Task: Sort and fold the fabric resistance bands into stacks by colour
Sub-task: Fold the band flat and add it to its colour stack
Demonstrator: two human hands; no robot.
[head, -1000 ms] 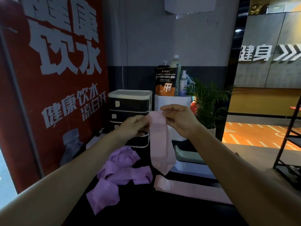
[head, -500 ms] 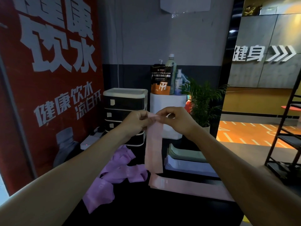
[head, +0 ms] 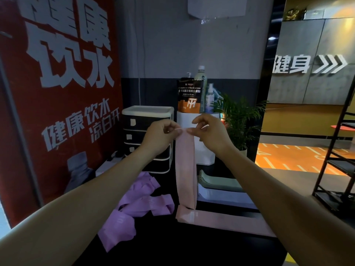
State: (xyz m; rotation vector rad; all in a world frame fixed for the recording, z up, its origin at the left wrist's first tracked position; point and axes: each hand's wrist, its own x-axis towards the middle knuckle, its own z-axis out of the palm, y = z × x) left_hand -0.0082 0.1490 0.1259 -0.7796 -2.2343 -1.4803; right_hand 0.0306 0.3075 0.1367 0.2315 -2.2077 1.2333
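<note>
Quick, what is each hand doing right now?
Left hand: pinching the top edge of the pink band, which hangs down.
Right hand: pinching the same top edge, other corner.

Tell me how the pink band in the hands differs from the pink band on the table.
The held pink band hangs upright, pinched at its top edge by the left hand and right hand; the pink band on the table lies flat, running sideways, untouched by either hand. The held one's lower end reaches the lying one's left end. Both share the pale pink colour.

Head-worn view, forward and downward
</note>
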